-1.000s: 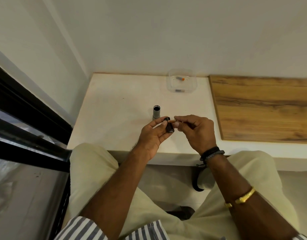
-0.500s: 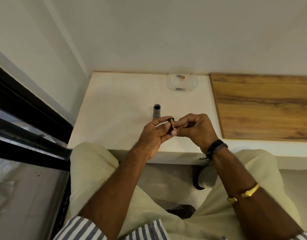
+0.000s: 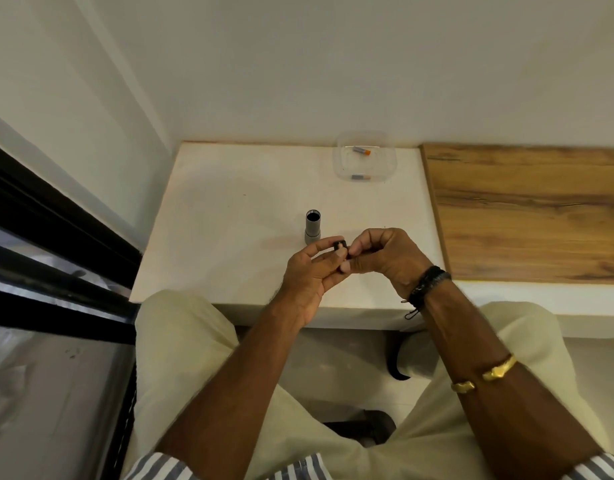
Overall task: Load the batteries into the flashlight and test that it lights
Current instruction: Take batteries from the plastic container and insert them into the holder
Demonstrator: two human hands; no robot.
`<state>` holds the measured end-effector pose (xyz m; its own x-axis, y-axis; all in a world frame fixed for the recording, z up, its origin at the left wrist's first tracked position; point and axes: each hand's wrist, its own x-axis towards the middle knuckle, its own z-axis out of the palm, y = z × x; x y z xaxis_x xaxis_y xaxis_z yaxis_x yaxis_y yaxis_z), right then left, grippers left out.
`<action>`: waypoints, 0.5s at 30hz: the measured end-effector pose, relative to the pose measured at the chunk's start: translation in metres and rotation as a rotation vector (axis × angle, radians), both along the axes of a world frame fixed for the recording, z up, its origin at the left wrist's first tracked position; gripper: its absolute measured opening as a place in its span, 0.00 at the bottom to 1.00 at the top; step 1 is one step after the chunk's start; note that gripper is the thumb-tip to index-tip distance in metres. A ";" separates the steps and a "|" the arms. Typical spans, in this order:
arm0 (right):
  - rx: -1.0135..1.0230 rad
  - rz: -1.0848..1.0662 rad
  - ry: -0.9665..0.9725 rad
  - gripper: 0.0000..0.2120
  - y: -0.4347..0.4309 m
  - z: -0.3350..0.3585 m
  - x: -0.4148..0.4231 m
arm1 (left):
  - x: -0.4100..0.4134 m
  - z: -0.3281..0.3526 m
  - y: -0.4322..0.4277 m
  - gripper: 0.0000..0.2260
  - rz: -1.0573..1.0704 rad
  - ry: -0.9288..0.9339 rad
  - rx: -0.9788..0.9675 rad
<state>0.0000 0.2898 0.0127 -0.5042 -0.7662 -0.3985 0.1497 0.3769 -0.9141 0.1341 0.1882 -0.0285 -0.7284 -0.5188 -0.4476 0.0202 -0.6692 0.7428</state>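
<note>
The grey flashlight body (image 3: 312, 228) stands upright on the white table (image 3: 229, 220) with its open dark end up. Just in front of it my left hand (image 3: 310, 275) grips a small black battery holder (image 3: 340, 244) between thumb and fingers. My right hand (image 3: 385, 258) meets it from the right, fingertips pinched against the holder's side. Fingers hide most of the holder, and I see no battery between the hands. Two batteries (image 3: 362, 151) (image 3: 360, 177) with orange ends lie in a clear plastic container (image 3: 390, 161) at the back of the table.
A wooden board (image 3: 527, 213) covers the surface to the right of the white table. A dark window frame (image 3: 56, 216) runs along the left. The wall rises directly behind the table. My knees sit under the table's front edge.
My right hand has turned and curled its fingers tighter against the holder. The battery end seen between the fingertips half a second ago is now hidden. The flashlight body has not moved.
</note>
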 end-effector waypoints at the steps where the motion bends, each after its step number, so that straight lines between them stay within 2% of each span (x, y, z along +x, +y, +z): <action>1: -0.027 -0.001 -0.007 0.10 -0.003 0.001 -0.005 | 0.000 0.000 -0.001 0.10 0.031 0.011 0.037; 6: -0.063 -0.323 0.039 0.06 -0.048 -0.004 -0.056 | 0.004 0.006 -0.010 0.13 0.056 0.090 0.115; 9: 0.023 -0.425 0.229 0.08 -0.085 -0.014 -0.096 | 0.007 0.012 -0.018 0.15 0.114 0.110 0.162; 12: 0.141 -0.382 0.524 0.06 -0.115 -0.026 -0.131 | 0.009 0.013 -0.025 0.16 0.147 0.151 0.193; 15: 0.316 -0.165 0.801 0.07 -0.138 -0.030 -0.159 | 0.009 0.011 -0.029 0.15 0.159 0.171 0.207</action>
